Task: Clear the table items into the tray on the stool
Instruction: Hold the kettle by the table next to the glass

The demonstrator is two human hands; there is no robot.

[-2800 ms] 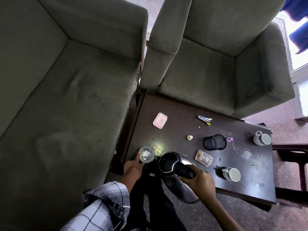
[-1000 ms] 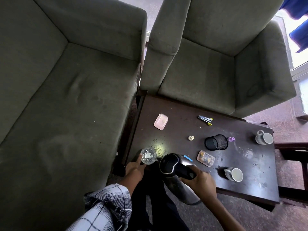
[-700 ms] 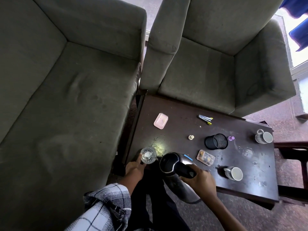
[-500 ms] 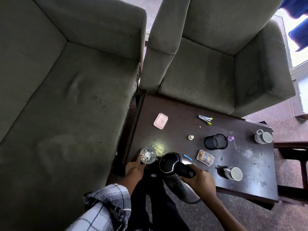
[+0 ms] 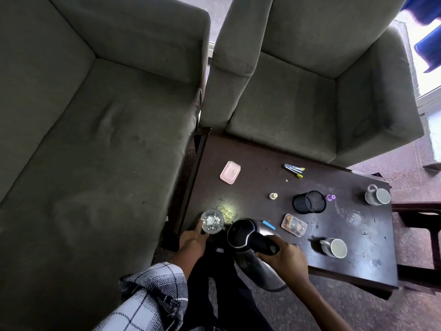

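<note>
A dark wooden table (image 5: 262, 187) carries the items. My right hand (image 5: 285, 258) is closed around the black handle of a steel kettle (image 5: 245, 240) at the table's near edge. My left hand (image 5: 192, 241) holds a clear glass (image 5: 212, 220) at the near left corner, fingers around its side. Further out lie a pink case (image 5: 230, 172), a small white bottle (image 5: 273, 196), a black mesh cup (image 5: 309, 202) on its side, a small clear box (image 5: 294, 224), two mugs (image 5: 334, 247) (image 5: 378, 195), some pens (image 5: 294, 169) and a purple cap (image 5: 331, 197). No tray or stool top is in view.
A grey sofa (image 5: 95, 139) stands left of the table and a grey armchair (image 5: 310, 80) behind it. A dark wooden frame (image 5: 422, 235) sits at the table's right end. A small blue strip (image 5: 269, 225) lies beside the kettle.
Both hands have kept their grips on the kettle and the glass. A blue strip beside the kettle, hidden 2.8 s ago, shows since a second ago.
</note>
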